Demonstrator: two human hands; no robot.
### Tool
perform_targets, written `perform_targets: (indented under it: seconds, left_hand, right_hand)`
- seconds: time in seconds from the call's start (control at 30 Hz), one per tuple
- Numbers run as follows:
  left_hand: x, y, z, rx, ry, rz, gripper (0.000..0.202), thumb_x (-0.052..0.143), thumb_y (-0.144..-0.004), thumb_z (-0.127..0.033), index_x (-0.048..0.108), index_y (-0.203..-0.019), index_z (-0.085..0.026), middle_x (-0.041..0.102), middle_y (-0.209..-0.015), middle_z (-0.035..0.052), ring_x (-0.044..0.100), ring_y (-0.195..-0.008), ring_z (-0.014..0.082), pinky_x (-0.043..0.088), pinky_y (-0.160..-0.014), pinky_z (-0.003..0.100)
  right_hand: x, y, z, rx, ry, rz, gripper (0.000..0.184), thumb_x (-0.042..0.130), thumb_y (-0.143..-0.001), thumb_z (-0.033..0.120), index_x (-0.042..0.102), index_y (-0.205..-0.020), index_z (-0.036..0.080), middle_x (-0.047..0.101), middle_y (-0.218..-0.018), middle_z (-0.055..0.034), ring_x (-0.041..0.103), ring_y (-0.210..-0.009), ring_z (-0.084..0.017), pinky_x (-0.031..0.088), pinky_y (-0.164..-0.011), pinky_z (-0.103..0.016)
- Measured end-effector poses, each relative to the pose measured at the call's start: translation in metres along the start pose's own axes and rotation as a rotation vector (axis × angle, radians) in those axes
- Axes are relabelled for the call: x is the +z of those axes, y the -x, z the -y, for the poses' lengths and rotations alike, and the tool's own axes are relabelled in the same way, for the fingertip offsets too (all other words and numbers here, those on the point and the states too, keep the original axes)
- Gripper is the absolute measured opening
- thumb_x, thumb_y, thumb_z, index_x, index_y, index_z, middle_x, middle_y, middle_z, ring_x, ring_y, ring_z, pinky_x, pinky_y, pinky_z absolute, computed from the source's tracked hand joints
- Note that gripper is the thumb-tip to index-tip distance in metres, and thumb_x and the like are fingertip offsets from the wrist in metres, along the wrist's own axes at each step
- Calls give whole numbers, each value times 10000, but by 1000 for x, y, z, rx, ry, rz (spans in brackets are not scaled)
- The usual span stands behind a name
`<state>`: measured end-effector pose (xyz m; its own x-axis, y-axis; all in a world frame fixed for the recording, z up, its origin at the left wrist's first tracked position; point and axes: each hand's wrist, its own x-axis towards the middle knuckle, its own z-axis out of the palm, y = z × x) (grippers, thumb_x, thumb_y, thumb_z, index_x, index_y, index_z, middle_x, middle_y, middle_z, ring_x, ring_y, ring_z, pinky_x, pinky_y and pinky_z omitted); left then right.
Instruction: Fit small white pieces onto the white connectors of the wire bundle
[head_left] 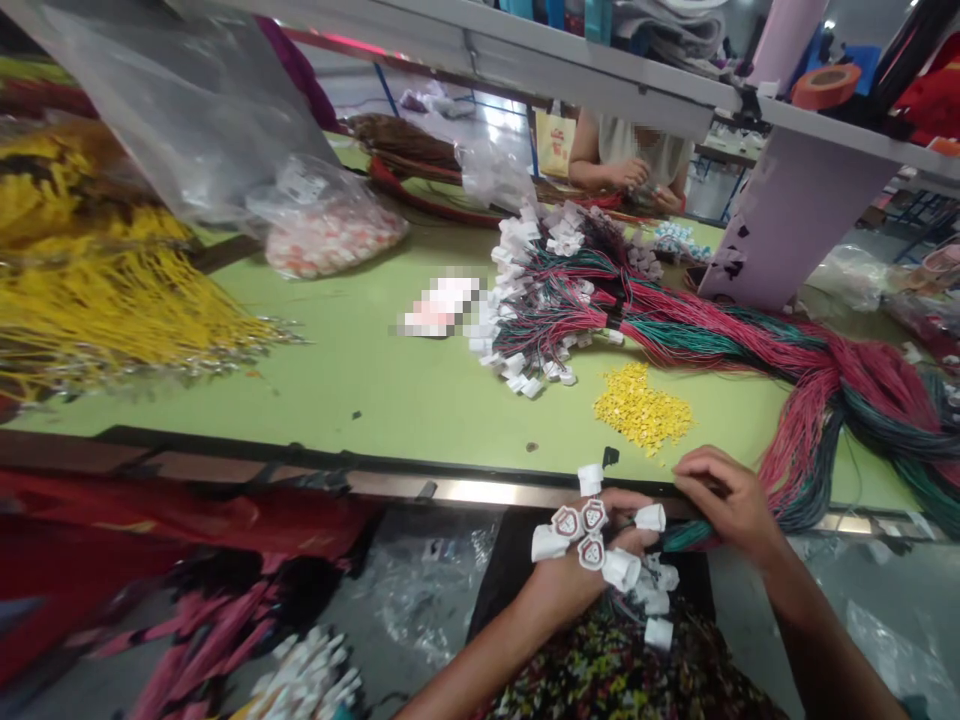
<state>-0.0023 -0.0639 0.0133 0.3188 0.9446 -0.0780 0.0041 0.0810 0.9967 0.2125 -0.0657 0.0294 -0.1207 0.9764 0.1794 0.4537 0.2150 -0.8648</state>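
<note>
Gripping a cluster of white plastic connectors (592, 530) in the left hand (577, 570), the person holds them just past the metal table edge (480, 490), with the fingers closed around them and several red-ringed connector faces turned upward. The right hand (727, 500) is curled almost shut over a thick bunch of red and green wires (802, 470), which sweeps from under it across the green table (360, 390) toward the right. Just beyond the hands lies a small heap of yellow plastic bits (643, 408). Farther up, a large spread of wires ending in white connectors (555, 300) fans out on the table, and yellow wires (112, 300) lie at the left near a clear plastic bag (334, 235) of pale pieces. Across the table, a co-worker's hands (626, 175) are held together over something too small to make out. Below the edge, more pink wires with white ends (300, 685) lie at the lower left.
</note>
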Motion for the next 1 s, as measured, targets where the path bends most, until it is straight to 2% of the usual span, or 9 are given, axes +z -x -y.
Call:
perform_targets:
  seconds: [0.07,0.13,0.33,0.47,0.57,0.73,1.0]
  left_hand:
    - [1,0,3,-34,45,-49,172,767,-735,-277,757,-883,-189,714,-613,9,633,-541,175,509,-515,276]
    - [1,-1,2,-51,72,-78,190,791,-724,-309,749,-865,-189,661,-542,-19,601,-497,162,486,-501,271]
    - [3,-6,-2,-106,171,-100,267,836,-693,-359,718,-865,-193,626,-529,-40,613,-504,167,483,-512,279]
    - [3,-8,-1,-145,278,-89,265,823,-720,-349,689,-879,-185,690,-648,-12,646,-552,159,478,-512,263]
    - [3,-9,-3,-175,363,-96,282,827,-716,-343,682,-883,-167,722,-742,13,676,-603,151,488,-512,241]
    - [5,-8,-7,-208,458,-144,307,870,-667,-320,689,-851,-153,721,-716,2,683,-607,133,497,-501,203]
    - [6,-7,-7,-201,499,-154,308,875,-657,-323,702,-846,-152,728,-685,7,676,-592,132,477,-477,190]
  right_hand:
    - [1,-9,-11,0,125,-45,95,643,-927,256,724,-921,206,693,-886,-45,645,-781,-182,517,-706,-298]
    - [5,-15,-20,8,208,-12,91,630,-919,232,716,-932,203,679,-881,-38,638,-744,-173,511,-698,-293]
    - [15,-24,-22,-50,356,59,140,594,-921,171,715,-870,218,640,-832,-26,628,-772,-183,493,-733,-309]
    - [18,-20,-9,-76,169,-24,95,626,-936,198,702,-881,213,659,-817,-19,621,-741,-169,495,-694,-287]
    - [24,-15,0,-157,3,-63,54,668,-928,205,703,-888,213,686,-830,-22,651,-782,-171,522,-721,-284]
    - [35,-10,1,-320,-23,-97,142,647,-928,125,744,-955,226,680,-880,-36,670,-820,-164,546,-727,-280]
    - [41,-8,4,-264,-41,-180,87,697,-887,134,712,-871,218,665,-840,-27,654,-768,-161,537,-665,-273]
